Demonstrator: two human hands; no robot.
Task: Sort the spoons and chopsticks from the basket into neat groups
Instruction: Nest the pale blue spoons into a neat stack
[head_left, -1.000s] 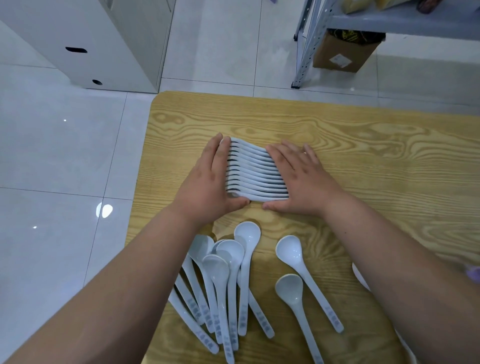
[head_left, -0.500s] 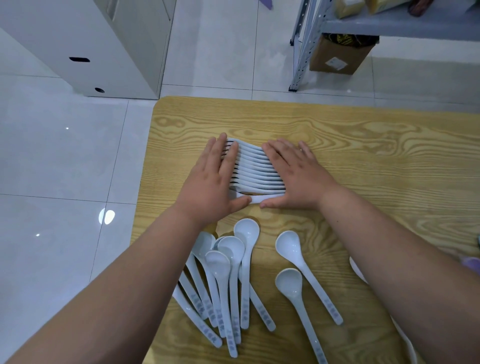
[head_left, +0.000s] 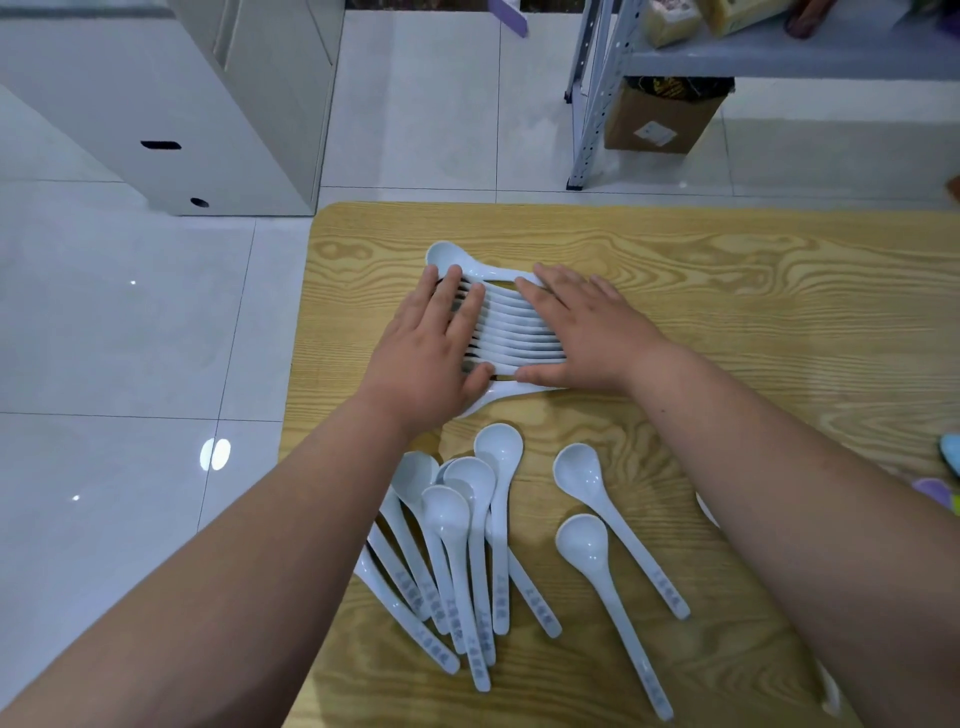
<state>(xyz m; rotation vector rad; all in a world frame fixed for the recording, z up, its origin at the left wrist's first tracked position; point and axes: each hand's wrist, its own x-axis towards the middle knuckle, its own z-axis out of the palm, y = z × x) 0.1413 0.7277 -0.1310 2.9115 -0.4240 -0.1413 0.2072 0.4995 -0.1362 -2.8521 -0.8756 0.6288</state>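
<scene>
Left hand (head_left: 431, 348) and right hand (head_left: 587, 332) lie flat, fingers straight and slightly spread, pressing both ends of a nested spoon row (head_left: 511, 327) near the far-left corner of the counter (head_left: 753, 291). Toward the front edge lie loose spoons (head_left: 467, 545); their count is unclear.

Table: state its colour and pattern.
The table is yellowish tan with darker swirling wood grain, shown best in the head view.

Glossy white floor tiles (head_left: 130, 332), white cabinet (head_left: 171, 104), grey metal shelving (head_left: 597, 93).
</scene>
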